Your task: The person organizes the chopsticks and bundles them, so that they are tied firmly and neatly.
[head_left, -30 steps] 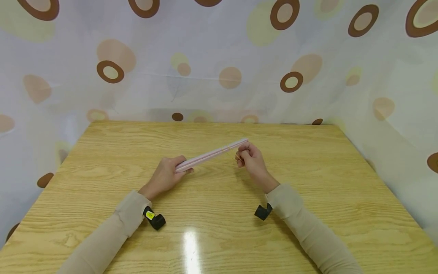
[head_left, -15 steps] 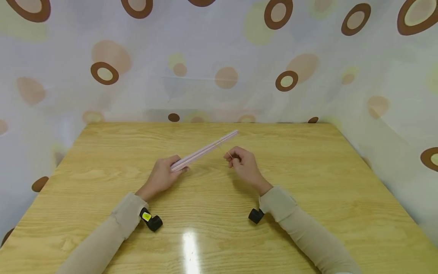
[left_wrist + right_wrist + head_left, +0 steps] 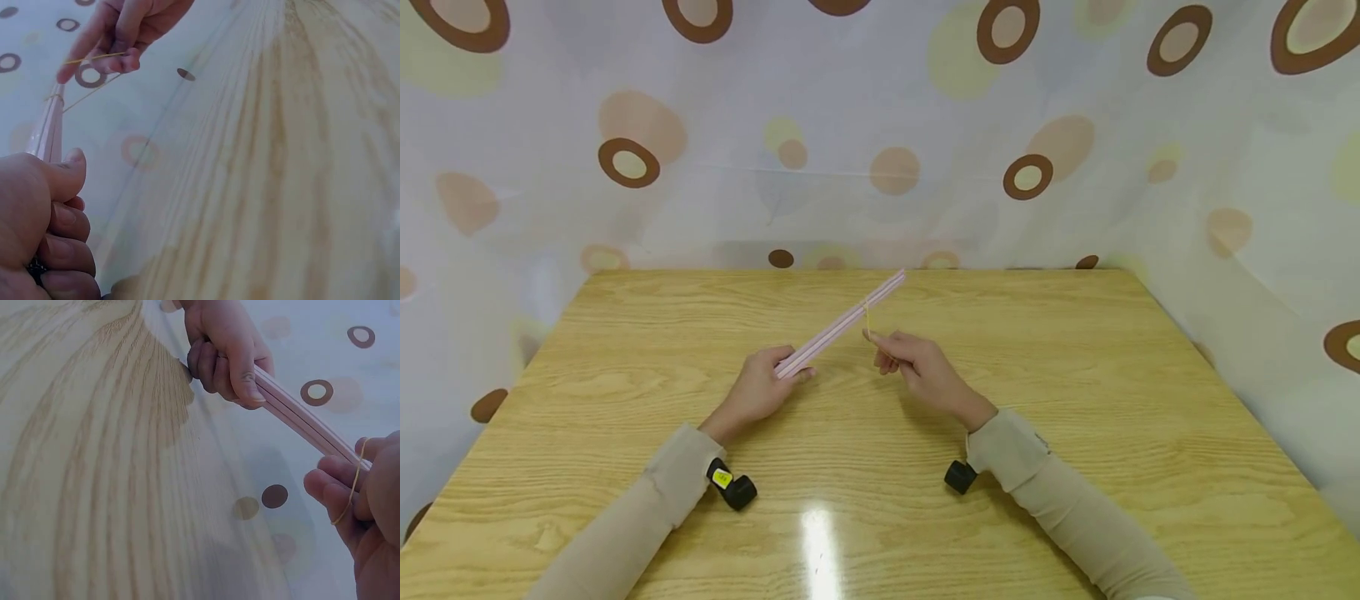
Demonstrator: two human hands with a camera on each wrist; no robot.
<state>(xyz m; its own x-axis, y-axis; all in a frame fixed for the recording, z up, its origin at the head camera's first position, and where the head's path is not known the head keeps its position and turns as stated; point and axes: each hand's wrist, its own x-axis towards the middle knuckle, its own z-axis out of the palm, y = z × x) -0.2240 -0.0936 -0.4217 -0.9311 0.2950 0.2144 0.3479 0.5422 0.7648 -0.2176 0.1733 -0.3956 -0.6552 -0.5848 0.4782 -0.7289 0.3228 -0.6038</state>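
A slim bundle of long, pale pink sticks or strips [image 3: 831,333] slants up and away over the table; its exact kind is unclear. My left hand [image 3: 758,385] grips its near end, the thumb lying along it in the left wrist view. Near the far end, a yellow rubber band [image 3: 868,319] goes round the bundle. The rest of that band [image 3: 355,487] is stretched across the fingers of my right hand [image 3: 925,367]. That hand's index finger points out with the band over it, while the other fingers are curled.
The wood-grain table [image 3: 820,467] lies beneath both hands. Behind it hangs a pale curtain [image 3: 835,200] patterned with brown and yellow rounds, which also runs along the sides. A black camera [image 3: 741,492] sits on the left wrist, another black camera [image 3: 959,476] on the right.
The bundle's far end has swung up and to the left. My right hand has moved left and turned, its index finger now extended, drawing the band out below the bundle.
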